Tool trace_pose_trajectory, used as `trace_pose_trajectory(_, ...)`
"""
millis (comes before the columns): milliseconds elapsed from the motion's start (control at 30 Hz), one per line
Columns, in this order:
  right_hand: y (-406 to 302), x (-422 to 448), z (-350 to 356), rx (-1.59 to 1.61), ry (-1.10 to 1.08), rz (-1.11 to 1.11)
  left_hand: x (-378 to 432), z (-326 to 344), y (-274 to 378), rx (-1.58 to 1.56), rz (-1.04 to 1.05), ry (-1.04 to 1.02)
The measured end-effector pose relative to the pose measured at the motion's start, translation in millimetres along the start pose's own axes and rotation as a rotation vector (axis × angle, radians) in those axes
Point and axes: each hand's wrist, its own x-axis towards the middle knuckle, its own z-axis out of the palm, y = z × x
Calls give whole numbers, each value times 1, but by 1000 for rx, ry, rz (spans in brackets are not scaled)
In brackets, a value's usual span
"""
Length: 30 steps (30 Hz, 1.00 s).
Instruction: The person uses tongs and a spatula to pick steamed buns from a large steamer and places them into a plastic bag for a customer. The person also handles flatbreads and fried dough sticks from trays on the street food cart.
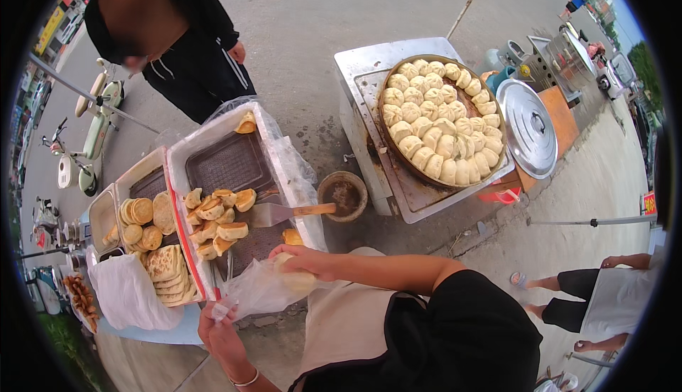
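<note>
A clear plastic bag (261,288) stretches between my hands, with pale bread-like food (298,281) inside its right end. My left hand (221,336) pinches the gathered left end of the bag. Over the food end lies my right hand (306,261), its fingers closed around the bag. Just beyond is a white foam box (176,165) lined with plastic. Several browned, pan-fried buns (210,208) are heaped in it, and one bun (292,236) sits by its near right side. A metal spatula (274,214) rests in the box, its wooden handle across the rim.
Left of the box, containers hold round flatbreads (141,211) and stacked square flatbreads (168,275), beside a white cloth (130,291). A large round pan of buns (445,120) sits on a metal stove (367,62). A person (176,35) stands across the box. A bucket (342,196) is between box and stove.
</note>
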Motion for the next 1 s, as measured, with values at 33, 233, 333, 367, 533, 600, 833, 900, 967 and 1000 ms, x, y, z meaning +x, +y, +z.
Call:
trace_pose_trajectory(33, 2, 2, 0, 14, 19, -8, 0, -2, -1, -165, -20, -62)
trace_pose_trajectory(233, 13, 11, -5, 72, 111, -51, 8, 21, -1, 185, 60, -2)
trace_pose_trajectory(333, 20, 16, -3, 87, 231, -57, 4, 19, -7, 96, -100, 16)
trace_pose_trajectory(367, 18, 18, -3, 75, 259, -67, 7, 18, -9, 120, -123, -52)
trace_pose_trajectory(533, 47, 55, -20, 69, 352, -118, 3, 98, -8, 515, -6, -649)
trace_pose_trajectory(600, 63, 65, -37, 497, -83, -242, 4, 95, -30, 573, 6, -681)
trace_pose_trajectory(833, 38, 44, -35, 665, -65, -249, 8, 79, -48, 677, 70, -631)
trace_pose_trajectory(900, 10, 6, -28, 791, -46, -359, 19, 106, -33, 724, 147, -695)
trace_pose_trajectory(967, 5, -32, -69, 585, 174, -531, 31, 157, -22, 659, 320, -858)
trace_pose_trajectory(1000, -3, -61, -83, 562, 247, -644, 38, 187, -20, 550, 464, -945)
